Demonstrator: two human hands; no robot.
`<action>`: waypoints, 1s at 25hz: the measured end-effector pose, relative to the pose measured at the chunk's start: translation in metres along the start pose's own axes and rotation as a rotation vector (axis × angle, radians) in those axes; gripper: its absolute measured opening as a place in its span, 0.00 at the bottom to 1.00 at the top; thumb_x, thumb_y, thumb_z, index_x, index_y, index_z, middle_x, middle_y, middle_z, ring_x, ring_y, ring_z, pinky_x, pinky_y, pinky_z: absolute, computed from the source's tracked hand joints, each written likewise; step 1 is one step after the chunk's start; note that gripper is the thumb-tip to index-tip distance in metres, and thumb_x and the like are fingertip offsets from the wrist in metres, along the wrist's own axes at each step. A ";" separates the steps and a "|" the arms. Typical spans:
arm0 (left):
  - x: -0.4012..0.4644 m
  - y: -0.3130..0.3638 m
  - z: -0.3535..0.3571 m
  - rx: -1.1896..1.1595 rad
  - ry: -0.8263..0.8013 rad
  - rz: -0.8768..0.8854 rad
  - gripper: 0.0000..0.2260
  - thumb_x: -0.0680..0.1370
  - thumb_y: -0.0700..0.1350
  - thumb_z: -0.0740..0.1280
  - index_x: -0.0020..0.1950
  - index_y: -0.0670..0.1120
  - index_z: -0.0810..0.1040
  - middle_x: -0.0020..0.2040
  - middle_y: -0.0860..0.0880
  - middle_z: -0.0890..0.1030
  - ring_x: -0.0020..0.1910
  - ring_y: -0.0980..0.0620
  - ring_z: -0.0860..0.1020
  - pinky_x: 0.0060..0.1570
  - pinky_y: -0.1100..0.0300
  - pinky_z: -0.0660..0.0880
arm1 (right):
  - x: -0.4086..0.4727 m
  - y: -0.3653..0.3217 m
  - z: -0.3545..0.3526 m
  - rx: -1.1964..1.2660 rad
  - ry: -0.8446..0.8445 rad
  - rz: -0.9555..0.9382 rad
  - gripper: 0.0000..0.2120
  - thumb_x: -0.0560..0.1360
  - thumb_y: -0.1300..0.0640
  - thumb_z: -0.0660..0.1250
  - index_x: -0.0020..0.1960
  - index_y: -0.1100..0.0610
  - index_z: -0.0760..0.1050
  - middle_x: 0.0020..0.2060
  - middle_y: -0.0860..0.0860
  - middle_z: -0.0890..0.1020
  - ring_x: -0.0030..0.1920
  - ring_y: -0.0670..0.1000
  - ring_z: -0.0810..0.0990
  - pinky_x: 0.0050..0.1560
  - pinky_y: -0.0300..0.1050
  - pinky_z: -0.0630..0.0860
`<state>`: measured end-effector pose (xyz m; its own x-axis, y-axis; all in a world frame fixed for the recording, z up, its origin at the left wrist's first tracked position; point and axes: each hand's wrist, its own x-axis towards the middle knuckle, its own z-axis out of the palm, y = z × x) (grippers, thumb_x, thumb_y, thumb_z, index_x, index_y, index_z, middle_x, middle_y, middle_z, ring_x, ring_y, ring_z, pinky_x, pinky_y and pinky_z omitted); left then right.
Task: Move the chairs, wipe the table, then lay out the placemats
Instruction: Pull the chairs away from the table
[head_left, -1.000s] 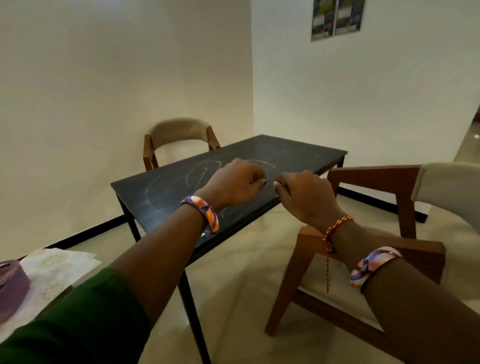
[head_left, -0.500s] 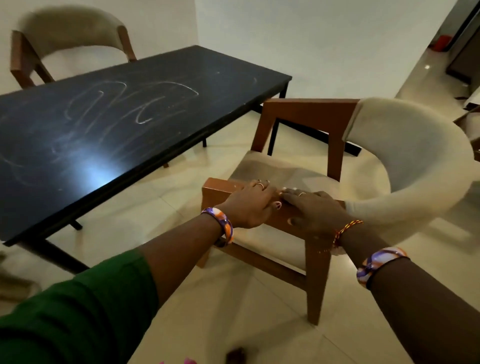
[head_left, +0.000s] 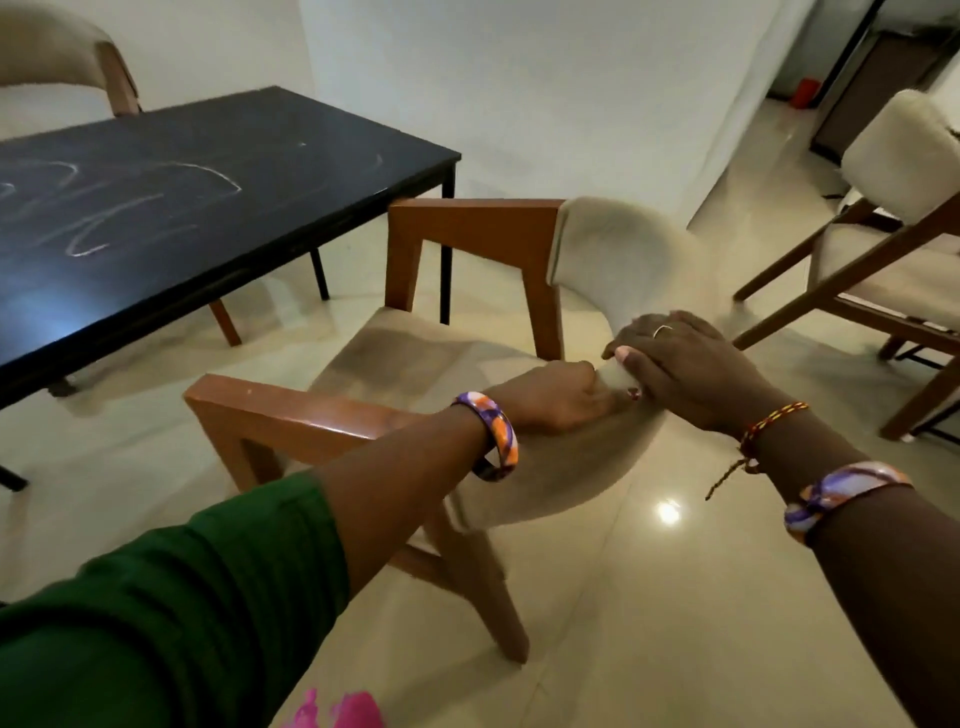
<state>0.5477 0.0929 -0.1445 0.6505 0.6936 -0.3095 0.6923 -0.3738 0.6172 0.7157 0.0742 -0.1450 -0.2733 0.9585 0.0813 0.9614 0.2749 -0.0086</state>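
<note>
A wooden armchair (head_left: 467, 228) with a beige curved backrest stands on the floor beside the black table (head_left: 197, 171), whose top is smeared with white chalk-like marks. My left hand (head_left: 556, 397) grips the top edge of the chair's backrest. Just to its right, my right hand (head_left: 680, 358) lies over the same backrest edge, fingers curled on it. The two hands almost touch. No placemats or cloth are in view.
A second beige chair (head_left: 57, 52) stands behind the table at the far left, against the wall. A third chair (head_left: 904, 161) stands at the right on the shiny tiled floor. A doorway opens at the top right. Something pink (head_left: 337, 712) shows at the bottom edge.
My hands went from above the table edge to the near armrest, then onto the backrest. The view has swung right and the chair now sits farther from the table.
</note>
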 end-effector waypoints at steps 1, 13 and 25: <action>0.015 0.017 -0.001 0.005 0.021 -0.024 0.25 0.80 0.57 0.55 0.68 0.39 0.68 0.64 0.39 0.74 0.60 0.44 0.74 0.56 0.57 0.70 | 0.005 0.019 0.000 0.014 0.003 -0.021 0.27 0.77 0.45 0.43 0.61 0.53 0.76 0.61 0.51 0.78 0.68 0.51 0.69 0.71 0.47 0.56; 0.092 0.057 -0.022 -0.018 -0.167 -0.485 0.31 0.71 0.55 0.71 0.69 0.45 0.67 0.53 0.48 0.76 0.50 0.48 0.77 0.47 0.58 0.77 | 0.069 0.092 0.000 0.216 -0.069 -0.225 0.20 0.81 0.52 0.51 0.54 0.57 0.81 0.51 0.55 0.83 0.47 0.51 0.74 0.52 0.43 0.65; 0.133 0.056 -0.049 -0.145 -0.578 -0.653 0.65 0.35 0.64 0.78 0.69 0.44 0.67 0.66 0.41 0.73 0.66 0.39 0.71 0.63 0.44 0.70 | 0.152 0.139 -0.007 0.153 -0.384 -0.260 0.22 0.80 0.46 0.54 0.53 0.61 0.80 0.51 0.56 0.81 0.47 0.52 0.75 0.47 0.43 0.67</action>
<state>0.6577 0.1946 -0.1157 0.2219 0.3066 -0.9256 0.9601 0.0972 0.2623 0.8081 0.2577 -0.1274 -0.5228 0.8075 -0.2732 0.8523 0.4890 -0.1854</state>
